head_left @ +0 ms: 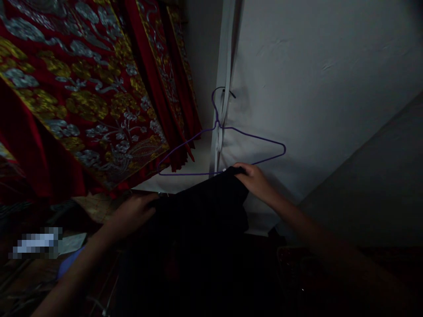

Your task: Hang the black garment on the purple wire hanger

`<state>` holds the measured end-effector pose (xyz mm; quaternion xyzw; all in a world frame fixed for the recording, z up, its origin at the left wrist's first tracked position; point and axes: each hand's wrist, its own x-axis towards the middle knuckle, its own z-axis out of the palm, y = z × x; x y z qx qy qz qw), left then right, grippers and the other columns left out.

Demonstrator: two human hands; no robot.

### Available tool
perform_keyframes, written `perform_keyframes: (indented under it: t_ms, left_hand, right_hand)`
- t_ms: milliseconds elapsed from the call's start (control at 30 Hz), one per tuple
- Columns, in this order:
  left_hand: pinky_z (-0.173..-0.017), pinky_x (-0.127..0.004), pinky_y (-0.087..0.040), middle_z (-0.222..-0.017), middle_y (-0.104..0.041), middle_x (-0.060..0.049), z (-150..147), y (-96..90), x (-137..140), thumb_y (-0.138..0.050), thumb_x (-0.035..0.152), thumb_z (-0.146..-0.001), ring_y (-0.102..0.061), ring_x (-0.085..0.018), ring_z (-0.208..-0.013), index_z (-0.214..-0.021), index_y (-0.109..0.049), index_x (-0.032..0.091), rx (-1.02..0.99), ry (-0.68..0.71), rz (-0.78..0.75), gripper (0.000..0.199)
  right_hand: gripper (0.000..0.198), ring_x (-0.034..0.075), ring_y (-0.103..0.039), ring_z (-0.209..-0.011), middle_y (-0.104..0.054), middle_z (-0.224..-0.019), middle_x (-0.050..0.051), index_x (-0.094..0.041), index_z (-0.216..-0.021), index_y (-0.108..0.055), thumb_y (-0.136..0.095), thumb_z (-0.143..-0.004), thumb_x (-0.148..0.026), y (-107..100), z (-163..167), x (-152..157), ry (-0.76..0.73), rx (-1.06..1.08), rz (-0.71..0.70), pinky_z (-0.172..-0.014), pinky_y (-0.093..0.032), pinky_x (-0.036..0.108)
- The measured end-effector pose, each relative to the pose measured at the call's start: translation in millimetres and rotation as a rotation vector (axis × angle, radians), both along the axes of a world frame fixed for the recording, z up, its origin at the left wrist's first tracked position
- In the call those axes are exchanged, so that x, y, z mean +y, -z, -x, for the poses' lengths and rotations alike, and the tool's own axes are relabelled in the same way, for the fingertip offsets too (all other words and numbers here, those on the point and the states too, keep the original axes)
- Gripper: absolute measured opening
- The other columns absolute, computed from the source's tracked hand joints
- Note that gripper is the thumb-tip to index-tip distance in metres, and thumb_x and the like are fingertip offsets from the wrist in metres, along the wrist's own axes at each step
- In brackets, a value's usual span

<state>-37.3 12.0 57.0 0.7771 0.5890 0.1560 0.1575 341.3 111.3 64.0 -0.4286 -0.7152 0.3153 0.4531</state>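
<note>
A dark garment (201, 207) is stretched between my two hands, its lower part lost in shadow. My left hand (135, 213) grips its upper left edge, fingers closed on the cloth. At the upper right corner, my right hand (249, 176) pinches the edge between thumb and fingers. A purple wire hanger (251, 135) hangs by its hook just beyond the garment, with nothing on it. The garment's top edge overlaps the hanger's bottom bar in view; whether they touch I cannot tell. Too little shows to name the kind of garment.
Red cloth embroidered in gold and silver (82, 101) hangs at the upper left. A pale vertical strip (224, 57) runs down the wall (313, 88) behind the hanger. Low on the left, a blue object (69, 263) lies beside a pale flat piece (72, 243).
</note>
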Motion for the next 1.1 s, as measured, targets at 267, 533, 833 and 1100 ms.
perform_keyframes:
  t_ms: [267, 533, 833, 1100]
  left_hand:
    - [-0.104, -0.039, -0.050, -0.127, -0.072, -0.009, -16, -7.0, 25, -0.042, 0.011, -0.073, -0.068, -0.027, -0.117, -0.086, -0.068, 0.022, -0.118, -0.050, -0.339, 0.031]
    - [-0.112, -0.042, -0.045, -0.136, -0.066, -0.011, -58, -55.8, 47, -0.040, 0.005, -0.069, -0.059, -0.026, -0.132, -0.087, -0.066, 0.019, -0.325, -0.045, -0.599, 0.034]
    - [-0.095, -0.031, -0.051, -0.107, -0.072, -0.006, -103, -81.5, 75, -0.050, 0.007, -0.080, -0.067, -0.020, -0.100, -0.118, -0.067, 0.014, -0.474, -0.002, -0.822, 0.042]
    - [-0.085, -0.031, -0.052, -0.097, -0.075, -0.006, -90, -87.7, 71, -0.048, 0.015, -0.089, -0.069, -0.020, -0.088, -0.115, -0.077, 0.016, -0.305, -0.002, -0.803, 0.040]
  right_hand:
    - [0.017, 0.021, -0.067, -0.075, -0.074, -0.078, 0.001, -0.022, -0.084, -0.074, -0.058, -0.078, -0.025, -25, -14, -28, -0.048, -0.116, -0.021, -0.070, -0.049, 0.032]
    - [0.018, 0.022, -0.069, -0.080, -0.076, -0.084, 0.001, -0.025, -0.088, -0.075, -0.058, -0.084, -0.025, -40, -6, -63, -0.105, -0.094, 0.018, -0.075, -0.052, 0.034]
    - [0.037, 0.025, -0.070, -0.103, -0.077, -0.112, 0.004, -0.025, -0.119, -0.072, -0.056, -0.086, -0.022, -35, -1, -73, -0.026, -0.048, -0.042, -0.095, -0.053, 0.042]
    - [0.096, 0.024, -0.069, -0.062, -0.076, -0.086, 0.008, -0.022, -0.160, -0.029, -0.077, -0.077, -0.031, -36, -47, -66, 0.437, 0.282, -0.106, -0.057, -0.056, 0.038]
